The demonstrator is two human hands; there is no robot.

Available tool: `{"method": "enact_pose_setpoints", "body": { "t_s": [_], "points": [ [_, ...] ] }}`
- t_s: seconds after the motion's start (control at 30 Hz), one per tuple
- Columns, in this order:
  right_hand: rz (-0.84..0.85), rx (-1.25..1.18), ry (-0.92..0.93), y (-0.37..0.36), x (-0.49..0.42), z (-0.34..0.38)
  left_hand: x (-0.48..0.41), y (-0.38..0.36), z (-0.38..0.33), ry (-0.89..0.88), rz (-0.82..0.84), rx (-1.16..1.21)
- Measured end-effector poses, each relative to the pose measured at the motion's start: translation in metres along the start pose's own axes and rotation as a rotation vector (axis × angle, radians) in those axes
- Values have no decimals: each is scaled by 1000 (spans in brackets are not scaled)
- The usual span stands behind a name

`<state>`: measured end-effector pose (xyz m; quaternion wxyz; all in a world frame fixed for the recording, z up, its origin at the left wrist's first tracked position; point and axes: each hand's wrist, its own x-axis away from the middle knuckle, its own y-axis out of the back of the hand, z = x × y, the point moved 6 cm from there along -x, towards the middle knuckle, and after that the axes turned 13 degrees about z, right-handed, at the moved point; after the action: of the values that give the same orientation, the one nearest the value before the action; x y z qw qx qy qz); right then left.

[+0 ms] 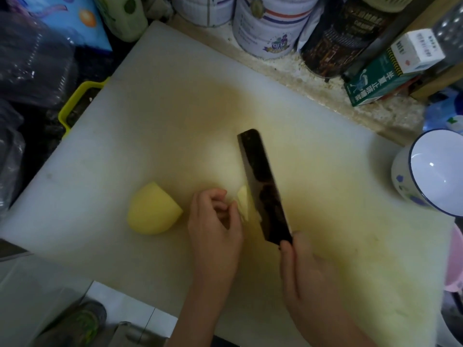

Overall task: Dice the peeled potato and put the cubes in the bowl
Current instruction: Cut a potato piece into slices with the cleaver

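A peeled yellow potato half (153, 209) lies on the white cutting board (175, 108), left of my hands. My left hand (215, 221) curls its fingers round a smaller potato piece (244, 200) at the board's middle. My right hand (305, 274) grips the handle of a dark cleaver (263, 186), whose blade stands against the right side of that piece. A white bowl (436, 171) with a blue rim and flower pattern stands tilted at the board's right edge, with nothing visible inside.
Tins (270, 28), a dark jar (343, 38) and a green carton (383, 78) line the counter behind the board. A yellow basket rim (75, 106) and dark plastic bags (32, 61) sit at the left. A pink object (456, 266) is at the right edge.
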<state>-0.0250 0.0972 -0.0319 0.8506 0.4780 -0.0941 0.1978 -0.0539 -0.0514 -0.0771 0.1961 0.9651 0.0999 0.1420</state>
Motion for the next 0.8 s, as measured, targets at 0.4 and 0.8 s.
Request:
{"method": "enact_pose_setpoints", "body": {
  "t_s": [0.4,0.8],
  "points": [
    [-6,-167,61,13,-3,-12,-25,-19,-25,-122,154,-349],
    [75,-232,105,7,2,-17,-24,-7,-17,45,206,-385]
  ]
}}
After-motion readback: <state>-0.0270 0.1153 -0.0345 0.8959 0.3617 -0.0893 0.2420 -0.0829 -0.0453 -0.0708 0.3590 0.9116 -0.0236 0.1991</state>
